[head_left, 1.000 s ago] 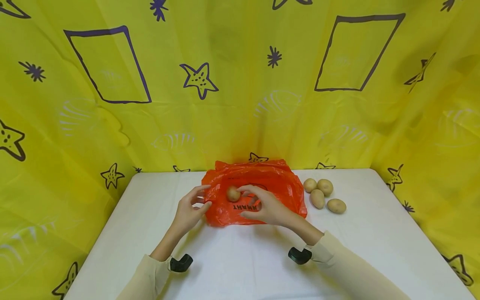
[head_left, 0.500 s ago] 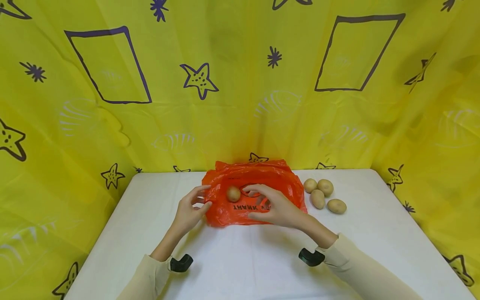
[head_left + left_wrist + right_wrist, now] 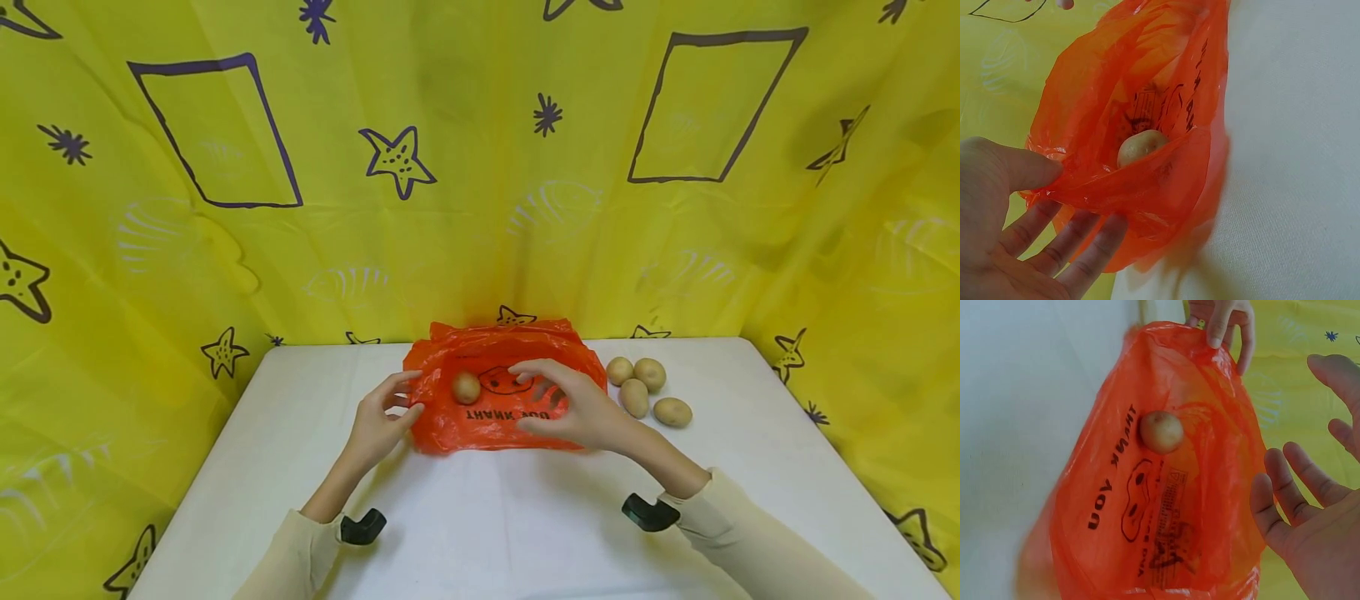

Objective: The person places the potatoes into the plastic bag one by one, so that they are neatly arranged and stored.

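A red plastic bag (image 3: 495,429) with black print lies with its mouth spread at the back middle of the table. One potato (image 3: 466,388) rests inside it, toward the left end; the left wrist view shows this potato (image 3: 1141,147) behind a fold of film. My left hand (image 3: 381,425) holds the bag's left rim, thumb on one side of the film and fingers on the other (image 3: 1054,250). Above the bag's right part is my right hand (image 3: 585,408), fingers spread and loosely bent, with nothing in them. The right wrist view has this hand (image 3: 1316,519) beside the bag's edge.
Several loose potatoes (image 3: 635,398) sit in a group right of the bag, near the table's back edge. A white cloth (image 3: 480,533) covers the table. Yellow curtains (image 3: 480,250) with drawn stars and fish stand behind and along both sides.
My right hand has moved away from the potato in the bag, to the right, its fingers coming off it. My left hand keeps its place at the rim, and the potato stays put.
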A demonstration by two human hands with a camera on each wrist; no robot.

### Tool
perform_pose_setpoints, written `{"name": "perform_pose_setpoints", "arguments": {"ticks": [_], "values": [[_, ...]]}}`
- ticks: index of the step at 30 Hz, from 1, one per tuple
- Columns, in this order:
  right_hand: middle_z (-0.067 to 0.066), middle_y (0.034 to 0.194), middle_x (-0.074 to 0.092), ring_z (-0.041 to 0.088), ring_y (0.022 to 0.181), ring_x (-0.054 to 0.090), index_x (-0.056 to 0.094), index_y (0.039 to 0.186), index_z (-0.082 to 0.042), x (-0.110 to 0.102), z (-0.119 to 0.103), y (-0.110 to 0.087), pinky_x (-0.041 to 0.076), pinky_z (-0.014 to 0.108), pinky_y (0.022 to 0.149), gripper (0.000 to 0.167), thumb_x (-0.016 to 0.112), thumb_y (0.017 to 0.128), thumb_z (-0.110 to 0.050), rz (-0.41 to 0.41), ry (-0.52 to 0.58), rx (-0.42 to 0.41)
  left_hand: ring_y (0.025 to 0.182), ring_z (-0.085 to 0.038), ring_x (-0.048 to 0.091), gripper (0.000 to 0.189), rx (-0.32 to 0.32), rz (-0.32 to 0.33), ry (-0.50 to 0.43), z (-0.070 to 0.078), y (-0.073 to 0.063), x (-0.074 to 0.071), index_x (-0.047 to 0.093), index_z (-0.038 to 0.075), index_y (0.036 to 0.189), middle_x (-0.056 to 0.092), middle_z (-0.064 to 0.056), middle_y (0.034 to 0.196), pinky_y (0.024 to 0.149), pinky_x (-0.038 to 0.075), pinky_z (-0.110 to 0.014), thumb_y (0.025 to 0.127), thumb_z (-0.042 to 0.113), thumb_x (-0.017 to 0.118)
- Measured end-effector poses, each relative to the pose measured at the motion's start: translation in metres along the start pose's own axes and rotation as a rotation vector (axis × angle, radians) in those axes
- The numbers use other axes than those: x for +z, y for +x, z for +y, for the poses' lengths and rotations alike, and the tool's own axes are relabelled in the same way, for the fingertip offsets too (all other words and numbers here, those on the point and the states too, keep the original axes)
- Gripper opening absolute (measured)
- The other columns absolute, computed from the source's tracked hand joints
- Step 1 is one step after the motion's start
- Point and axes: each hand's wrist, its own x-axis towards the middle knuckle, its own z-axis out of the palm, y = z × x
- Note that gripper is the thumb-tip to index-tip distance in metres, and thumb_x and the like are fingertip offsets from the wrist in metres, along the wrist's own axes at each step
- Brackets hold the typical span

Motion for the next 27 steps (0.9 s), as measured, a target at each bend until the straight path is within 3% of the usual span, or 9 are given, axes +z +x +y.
{"name": "perform_pose_setpoints", "arguments": {"ticks": [10, 17, 23, 27], "values": [[-0.004, 0.127, 0.065, 0.014, 0.105, 0.063, 0.059, 0.138, -0.018, -0.029, 0.005, -0.014, 0.054, 0.041, 0.09, 0.062, 0.087, 0.083, -0.017, 0.098, -0.044, 0.054, 0.097, -0.03, 0.067, 0.048, -0.021, 0.0, 0.005, 0.0, 0.0, 0.001, 0.064, 0.014, 0.135, 0.067, -0.016, 0.114, 0.075, 0.059, -0.025, 0.091, -0.001, 0.075], [0.006, 0.134, 0.064, 0.031, 0.114, 0.065, 0.057, 0.141, -0.012, -0.05, 0.011, -0.027, 0.055, 0.057, 0.092, 0.063, 0.086, 0.085, -0.015, 0.142, -0.087, 0.133, 0.097, -0.03, 0.067, 0.047, -0.01, 0.001, 0.007, 0.001, 0.0, 0.0, 0.064, 0.012, 0.135, 0.067, -0.016, 0.113, 0.074, 0.059, -0.024, 0.091, -0.001, 0.074], [0.011, 0.138, 0.061, 0.037, 0.123, 0.061, 0.056, 0.143, -0.016, -0.067, 0.02, -0.041, 0.059, 0.044, 0.083, 0.062, 0.083, 0.088, -0.02, 0.155, -0.112, 0.245, 0.096, -0.03, 0.067, 0.048, -0.007, -0.003, -0.004, 0.001, 0.0, 0.001, 0.063, 0.012, 0.135, 0.067, -0.016, 0.113, 0.074, 0.059, -0.023, 0.09, -0.003, 0.074], [0.011, 0.14, 0.059, 0.039, 0.125, 0.058, 0.056, 0.143, -0.016, -0.077, 0.03, -0.051, 0.055, 0.058, 0.092, 0.06, 0.082, 0.089, -0.017, 0.18, -0.097, 0.282, 0.096, -0.03, 0.067, 0.047, -0.002, 0.0, -0.005, 0.001, 0.0, 0.001, 0.064, 0.012, 0.135, 0.067, -0.015, 0.113, 0.074, 0.059, -0.024, 0.091, -0.003, 0.074]]}}
